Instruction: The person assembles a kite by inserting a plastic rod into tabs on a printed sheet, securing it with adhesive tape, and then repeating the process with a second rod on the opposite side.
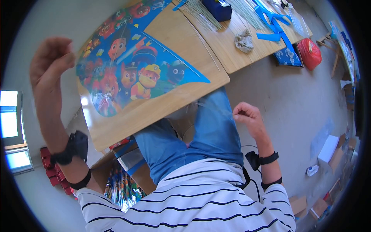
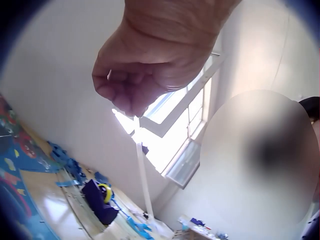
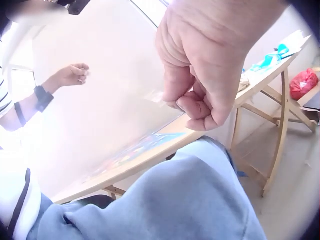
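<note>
A strip of clear tape [image 2: 143,175] runs between the two raised hands. My left hand [image 1: 52,63] is up beyond the table's left side, and its fingertips pinch one end of the strip. Low over the right thigh, my right hand [image 1: 249,116] pinches the other end between thumb and curled fingers; the strip [image 3: 154,96] is faint there. A blue kite sail [image 1: 143,73] printed with cartoon dogs lies flat on the wooden table [image 1: 154,120], between the hands in the head view. A thin white rod [image 1: 176,55] lies along its slanted edge.
At the back of the table are a dark blue tape dispenser [image 1: 217,9], thin rods [image 1: 247,13], blue strips [image 1: 272,23] and a crumpled wad [image 1: 244,41]. A red bag [image 1: 309,53] stands past the table's right end. An open carton [image 1: 131,174] sits below at left.
</note>
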Available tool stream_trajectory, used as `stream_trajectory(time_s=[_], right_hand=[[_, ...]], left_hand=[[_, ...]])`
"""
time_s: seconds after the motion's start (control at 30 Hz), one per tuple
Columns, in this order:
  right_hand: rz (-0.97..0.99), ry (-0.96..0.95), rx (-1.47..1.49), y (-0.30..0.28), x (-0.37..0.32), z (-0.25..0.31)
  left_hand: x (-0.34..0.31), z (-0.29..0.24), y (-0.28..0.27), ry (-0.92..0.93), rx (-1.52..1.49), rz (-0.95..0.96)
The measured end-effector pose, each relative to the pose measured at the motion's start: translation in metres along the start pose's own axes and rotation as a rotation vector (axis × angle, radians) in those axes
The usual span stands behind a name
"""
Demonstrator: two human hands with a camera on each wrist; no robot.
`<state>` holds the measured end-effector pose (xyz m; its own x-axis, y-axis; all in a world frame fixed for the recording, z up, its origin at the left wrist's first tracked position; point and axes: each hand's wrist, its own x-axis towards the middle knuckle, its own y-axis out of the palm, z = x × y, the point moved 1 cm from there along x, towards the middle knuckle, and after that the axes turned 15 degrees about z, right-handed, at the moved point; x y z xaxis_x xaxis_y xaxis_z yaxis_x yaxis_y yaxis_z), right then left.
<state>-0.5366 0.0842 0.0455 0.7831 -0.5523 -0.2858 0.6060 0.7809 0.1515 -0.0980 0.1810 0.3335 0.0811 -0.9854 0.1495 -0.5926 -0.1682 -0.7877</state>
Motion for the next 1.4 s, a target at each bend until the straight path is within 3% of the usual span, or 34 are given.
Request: stream_trajectory(time_s=[0.27,0.43,0.57,0.83,1.07,1.17,1.23,1.4], right_hand=[[-0.103,0.04,0.033,0.032,0.036,0.017],[-0.194,0.002,0.137,0.053,0.065,0.031],[-0.249,0.003,-0.035,0.06,0.09,0.026],[-0.319,0.011,-0.219,0.075,0.129,0.04],[-0.366,0.003,-0.186,0.068,0.14,0.035],[-0.369,-0.042,-0.204,0.066,0.145,0.033],[-0.374,-0.032,-0.33,0.061,0.143,0.031],[-0.421,0.009,-0.35,0.062,0.147,0.033]], left_hand=[[0.086,0.126,0.025,-0.104,-0.322,0.152],[0.131,0.203,0.059,-0.153,-0.198,0.16],[0.158,0.254,0.085,-0.215,-0.232,0.155],[0.191,0.314,0.122,-0.27,-0.184,0.1],[0.21,0.331,0.144,-0.321,-0.185,0.117],[0.218,0.349,0.148,-0.27,-0.122,0.111],[0.219,0.364,0.153,-0.128,0.026,0.056],[0.222,0.37,0.143,-0.246,-0.198,0.241]])
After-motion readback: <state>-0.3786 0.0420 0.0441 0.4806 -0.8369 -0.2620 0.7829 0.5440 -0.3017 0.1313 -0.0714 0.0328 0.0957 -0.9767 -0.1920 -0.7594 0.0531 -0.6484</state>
